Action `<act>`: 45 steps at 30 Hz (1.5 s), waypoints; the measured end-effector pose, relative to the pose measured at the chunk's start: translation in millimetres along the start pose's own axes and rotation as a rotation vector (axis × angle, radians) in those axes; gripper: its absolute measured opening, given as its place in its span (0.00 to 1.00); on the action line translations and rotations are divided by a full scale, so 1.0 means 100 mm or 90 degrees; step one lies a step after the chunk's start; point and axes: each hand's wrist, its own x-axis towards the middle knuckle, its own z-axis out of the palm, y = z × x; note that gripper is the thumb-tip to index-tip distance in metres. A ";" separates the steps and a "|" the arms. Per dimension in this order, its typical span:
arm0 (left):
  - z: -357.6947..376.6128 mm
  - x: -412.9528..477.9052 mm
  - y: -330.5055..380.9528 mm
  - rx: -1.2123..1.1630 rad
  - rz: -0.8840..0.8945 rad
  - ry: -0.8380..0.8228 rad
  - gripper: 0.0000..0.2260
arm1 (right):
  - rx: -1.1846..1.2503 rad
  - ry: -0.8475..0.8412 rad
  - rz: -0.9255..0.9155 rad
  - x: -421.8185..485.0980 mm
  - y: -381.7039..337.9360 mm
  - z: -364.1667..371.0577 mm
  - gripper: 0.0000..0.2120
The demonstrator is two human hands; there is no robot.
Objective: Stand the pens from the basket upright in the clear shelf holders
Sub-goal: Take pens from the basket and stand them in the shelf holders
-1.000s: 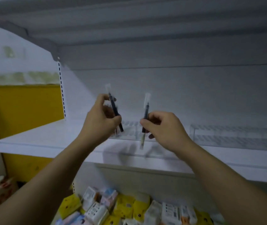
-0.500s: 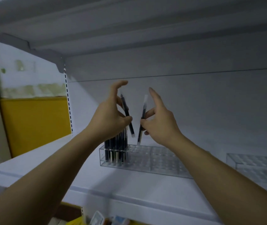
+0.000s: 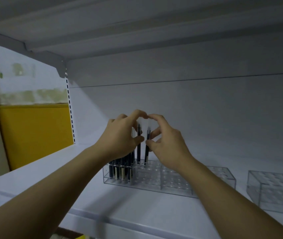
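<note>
Left hand [image 3: 120, 137] pinches left pen [image 3: 138, 147], right hand [image 3: 168, 144] pinches right pen [image 3: 147, 149], both upright, lower ends at the clear holder [image 3: 154, 180] on the shelf [image 3: 51, 178], just right of the standing pens [image 3: 120, 169] filling its left end.

We get a dim, bluish pic, lit from 9 o'clock, w/ holder [image 3: 151, 181] shadow twd 6, edges blurry.
</note>
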 end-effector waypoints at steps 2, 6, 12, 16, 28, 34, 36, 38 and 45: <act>0.04 -0.02 0.01 0.037 0.009 0.013 0.31 | -0.012 0.008 0.011 -0.02 0.02 0.00 0.32; 0.07 -0.01 -0.01 0.005 -0.013 -0.004 0.36 | -0.022 0.005 0.016 -0.05 0.04 0.02 0.33; 0.03 0.00 -0.04 0.043 -0.019 -0.027 0.28 | -0.066 -0.006 0.000 -0.02 0.02 -0.02 0.30; 0.01 0.00 -0.07 0.061 -0.021 0.010 0.19 | -0.111 -0.031 -0.033 -0.02 -0.02 0.01 0.30; -0.05 -0.05 -0.07 0.148 -0.012 -0.009 0.14 | -0.056 -0.035 -0.031 -0.12 -0.03 0.01 0.25; -0.13 -0.20 -0.05 0.192 -0.022 -0.030 0.24 | -0.121 -0.042 -0.012 -0.22 -0.01 0.01 0.39; -0.17 -0.30 0.00 0.198 -0.022 -0.019 0.26 | -0.147 -0.028 -0.008 -0.26 -0.03 -0.03 0.39; -0.21 -0.40 0.07 0.199 -0.011 -0.012 0.26 | -0.176 -0.014 -0.011 -0.30 -0.07 -0.09 0.37; -0.35 -0.79 0.42 0.154 0.035 0.011 0.25 | -0.164 0.024 -0.034 -0.86 -0.26 -0.18 0.33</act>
